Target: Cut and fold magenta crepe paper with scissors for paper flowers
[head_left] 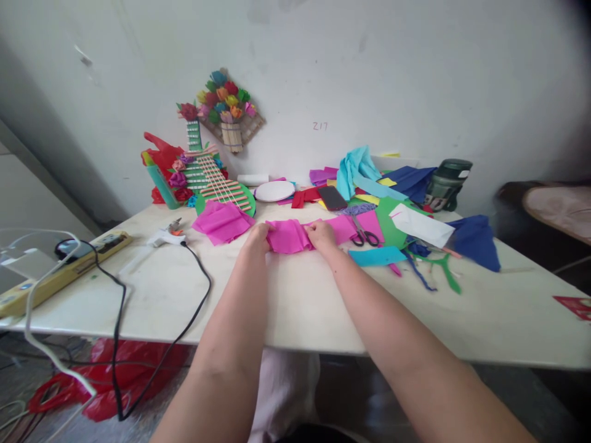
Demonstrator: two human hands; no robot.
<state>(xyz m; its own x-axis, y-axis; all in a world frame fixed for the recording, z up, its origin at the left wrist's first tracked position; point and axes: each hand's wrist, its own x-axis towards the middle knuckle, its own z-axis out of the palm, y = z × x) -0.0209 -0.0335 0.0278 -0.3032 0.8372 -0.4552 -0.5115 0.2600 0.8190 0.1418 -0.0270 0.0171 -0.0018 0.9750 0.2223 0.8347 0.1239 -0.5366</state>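
Two hands on one strip of pink crepe paper point(290, 236), over the table point(314, 307) just left of the scissors point(359, 229). Left hand point(259, 235) pinches the end farther from the scissors, right hand point(322, 234) pinches nearer them; fingers closed on paper both sides, strip spanning between.

Progress, judged from this view: strip puckered, not formed into a shape yet. Flat pink paper point(373, 223) lies under the scissors; can't tell if it joins the strip. Loose pink sheet point(223, 221) well left of the scissors looks unworked. Farther left and behind, a guitar-shaped piece point(224, 181) already carries paper flowers.

Containers: green bottle point(447, 184) behind and right of the scissors, lid on, contents not readable. Stick-built pot point(231, 137), on the wall up and left of the scissors, filled with multicolored paper flowers point(226, 95). Red plastic bag point(133, 375) below table level, far left of the scissors, contents can't be told.
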